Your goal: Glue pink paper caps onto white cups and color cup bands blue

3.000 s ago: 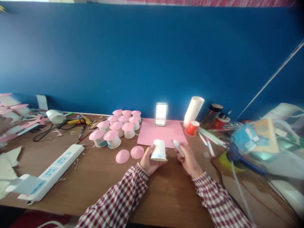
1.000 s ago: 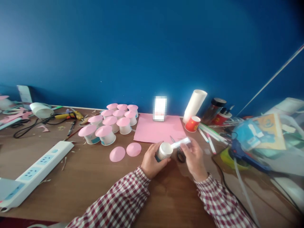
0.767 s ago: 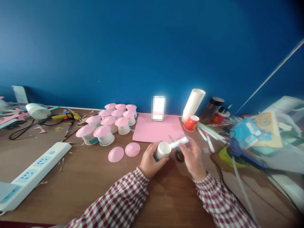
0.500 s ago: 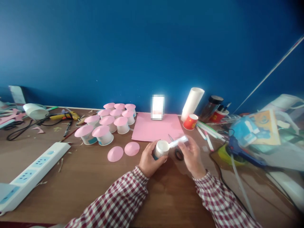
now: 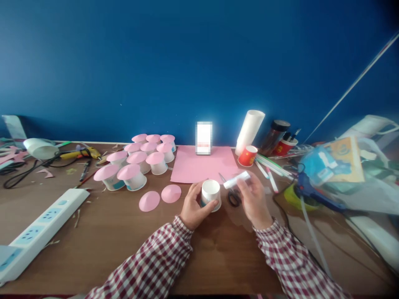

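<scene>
My left hand [image 5: 195,207] is wrapped around the side of a white paper cup [image 5: 212,189], which stands with its narrow base facing up. My right hand [image 5: 254,201] pinches a slim white tube [image 5: 236,180], slightly blurred, held apart from the cup at its upper right. Beneath the tube lies a pair of scissors [image 5: 233,198] with dark handles. Left of the cup, two loose pink paper cones [image 5: 171,193] rest on the table. Farther left stand several upturned cups with pink cone tops [image 5: 132,172].
A pink sheet [image 5: 204,164] lies behind my hands, with a pixelated bright object [image 5: 203,138] at its back. To the right are a red cup [image 5: 247,156], stacked white cups [image 5: 250,131], markers [image 5: 272,180] and a blue glue gun [image 5: 321,199]. A power strip [image 5: 43,228] sits left.
The white tube has come away from the cup's edge, moving slightly up with my right hand. The cup now sits more upright in my left hand. The whole view has shifted slightly.
</scene>
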Demonstrator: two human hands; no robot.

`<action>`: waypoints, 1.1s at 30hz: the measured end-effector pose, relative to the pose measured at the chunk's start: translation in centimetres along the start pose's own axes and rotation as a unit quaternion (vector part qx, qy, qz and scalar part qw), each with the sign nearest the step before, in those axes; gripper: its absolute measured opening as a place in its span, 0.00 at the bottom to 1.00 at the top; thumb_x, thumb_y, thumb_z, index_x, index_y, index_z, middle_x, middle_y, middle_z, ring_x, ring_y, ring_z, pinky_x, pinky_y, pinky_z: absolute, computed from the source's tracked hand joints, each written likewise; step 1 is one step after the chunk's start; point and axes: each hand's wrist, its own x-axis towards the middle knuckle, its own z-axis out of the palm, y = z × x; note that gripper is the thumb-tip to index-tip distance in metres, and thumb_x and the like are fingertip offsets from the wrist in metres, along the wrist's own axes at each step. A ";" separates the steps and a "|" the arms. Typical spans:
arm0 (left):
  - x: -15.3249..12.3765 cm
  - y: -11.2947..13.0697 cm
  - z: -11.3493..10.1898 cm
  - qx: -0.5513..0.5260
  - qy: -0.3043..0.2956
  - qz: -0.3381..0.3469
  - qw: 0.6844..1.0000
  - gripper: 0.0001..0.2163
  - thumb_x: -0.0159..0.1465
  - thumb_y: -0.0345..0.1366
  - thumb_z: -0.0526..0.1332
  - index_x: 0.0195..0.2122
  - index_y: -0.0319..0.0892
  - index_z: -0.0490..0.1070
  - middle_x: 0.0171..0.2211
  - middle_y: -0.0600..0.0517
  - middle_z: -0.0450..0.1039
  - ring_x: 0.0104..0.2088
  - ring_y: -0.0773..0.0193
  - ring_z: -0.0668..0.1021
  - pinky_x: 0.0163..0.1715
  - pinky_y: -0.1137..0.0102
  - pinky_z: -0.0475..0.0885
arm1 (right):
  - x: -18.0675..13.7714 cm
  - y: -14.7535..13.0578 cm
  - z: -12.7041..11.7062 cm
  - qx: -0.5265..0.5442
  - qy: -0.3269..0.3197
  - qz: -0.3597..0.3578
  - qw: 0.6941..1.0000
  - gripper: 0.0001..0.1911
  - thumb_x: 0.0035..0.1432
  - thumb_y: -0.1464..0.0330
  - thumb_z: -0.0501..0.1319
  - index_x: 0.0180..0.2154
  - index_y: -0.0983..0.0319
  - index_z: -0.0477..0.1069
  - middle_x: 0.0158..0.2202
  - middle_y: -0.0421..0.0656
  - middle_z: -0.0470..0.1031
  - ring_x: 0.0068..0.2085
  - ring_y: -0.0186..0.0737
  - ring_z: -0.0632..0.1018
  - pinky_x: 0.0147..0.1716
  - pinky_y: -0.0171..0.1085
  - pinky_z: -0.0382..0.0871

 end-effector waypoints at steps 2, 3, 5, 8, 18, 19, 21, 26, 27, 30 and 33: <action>0.0 0.1 0.0 0.009 -0.008 -0.001 1.000 0.25 0.52 0.37 0.65 0.52 0.41 0.63 0.49 0.44 0.66 0.50 0.56 0.69 0.52 0.60 0.63 | 0.0 0.1 0.1 0.012 0.007 0.000 1.000 0.13 0.55 0.62 0.61 0.41 0.61 0.67 0.38 0.44 0.74 0.37 0.38 0.76 0.36 0.38 0.72; 0.0 0.1 0.0 0.014 -0.012 0.000 1.000 0.26 0.52 0.36 0.65 0.52 0.41 0.63 0.49 0.44 0.66 0.50 0.56 0.69 0.52 0.60 0.63 | 0.0 0.0 0.1 0.009 0.006 -0.003 1.000 0.13 0.55 0.62 0.61 0.41 0.60 0.67 0.37 0.44 0.74 0.37 0.38 0.76 0.36 0.38 0.72; -0.1 0.2 0.0 0.023 -0.020 0.000 1.000 0.26 0.52 0.36 0.65 0.52 0.41 0.62 0.49 0.45 0.66 0.50 0.56 0.69 0.51 0.60 0.64 | 0.0 -0.3 0.2 -0.007 -0.001 -0.012 1.000 0.12 0.55 0.63 0.60 0.40 0.61 0.68 0.37 0.43 0.75 0.37 0.38 0.76 0.37 0.38 0.72; -0.1 0.4 0.1 0.028 -0.025 0.003 0.999 0.25 0.52 0.36 0.65 0.52 0.41 0.63 0.48 0.45 0.67 0.49 0.56 0.69 0.51 0.60 0.64 | -0.2 -0.8 0.4 -0.036 -0.006 -0.026 0.999 0.11 0.55 0.63 0.60 0.40 0.61 0.68 0.37 0.44 0.76 0.37 0.38 0.76 0.38 0.38 0.71; -0.1 0.1 0.1 0.021 -0.009 -0.004 1.000 0.24 0.52 0.36 0.65 0.50 0.41 0.65 0.46 0.46 0.68 0.47 0.57 0.70 0.49 0.61 0.65 | -0.3 -1.1 0.4 -0.071 -0.024 -0.028 0.997 0.11 0.56 0.63 0.60 0.40 0.61 0.68 0.37 0.44 0.75 0.37 0.38 0.76 0.38 0.38 0.71; -0.1 0.0 0.1 0.019 -0.006 -0.004 1.000 0.23 0.52 0.36 0.65 0.50 0.41 0.65 0.46 0.46 0.68 0.47 0.57 0.70 0.49 0.61 0.65 | -0.3 -1.1 0.4 -0.073 -0.028 -0.026 0.997 0.11 0.56 0.63 0.60 0.40 0.61 0.68 0.36 0.43 0.75 0.37 0.38 0.76 0.38 0.38 0.71; -0.1 0.0 0.1 0.015 -0.003 -0.005 1.000 0.23 0.52 0.36 0.65 0.50 0.41 0.65 0.46 0.45 0.68 0.47 0.57 0.71 0.49 0.61 0.65 | -0.3 -1.3 0.3 -0.079 -0.037 -0.022 0.996 0.11 0.56 0.62 0.59 0.40 0.61 0.68 0.36 0.43 0.75 0.36 0.38 0.75 0.38 0.39 0.71; 0.0 0.3 0.0 -0.011 0.001 -0.010 1.000 0.23 0.53 0.37 0.64 0.50 0.40 0.64 0.46 0.45 0.68 0.48 0.56 0.71 0.49 0.61 0.65 | -0.3 -1.4 0.0 -0.082 -0.047 -0.017 0.995 0.11 0.54 0.63 0.61 0.40 0.60 0.69 0.34 0.41 0.74 0.34 0.36 0.74 0.36 0.36 0.70; 0.0 0.3 -0.1 -0.016 0.001 -0.012 1.000 0.23 0.53 0.37 0.64 0.50 0.40 0.64 0.47 0.45 0.68 0.48 0.56 0.70 0.50 0.61 0.65 | -0.3 -1.3 0.0 -0.069 -0.040 -0.008 0.997 0.11 0.54 0.63 0.61 0.39 0.60 0.69 0.33 0.41 0.73 0.32 0.35 0.73 0.33 0.34 0.69; 0.0 0.4 -0.2 -0.046 -0.008 -0.027 0.999 0.24 0.53 0.37 0.64 0.51 0.39 0.64 0.48 0.44 0.68 0.50 0.55 0.70 0.51 0.61 0.63 | -0.3 -0.9 0.1 0.009 -0.008 0.028 1.000 0.10 0.54 0.62 0.61 0.36 0.60 0.67 0.30 0.38 0.71 0.25 0.29 0.68 0.24 0.30 0.65; -0.2 0.2 -0.2 -0.094 -0.030 -0.057 0.994 0.25 0.55 0.39 0.62 0.54 0.39 0.61 0.51 0.43 0.66 0.52 0.54 0.68 0.52 0.61 0.62 | -0.3 -0.7 0.2 0.095 0.007 0.067 0.993 0.09 0.56 0.61 0.59 0.34 0.60 0.65 0.28 0.37 0.70 0.20 0.25 0.64 0.19 0.27 0.60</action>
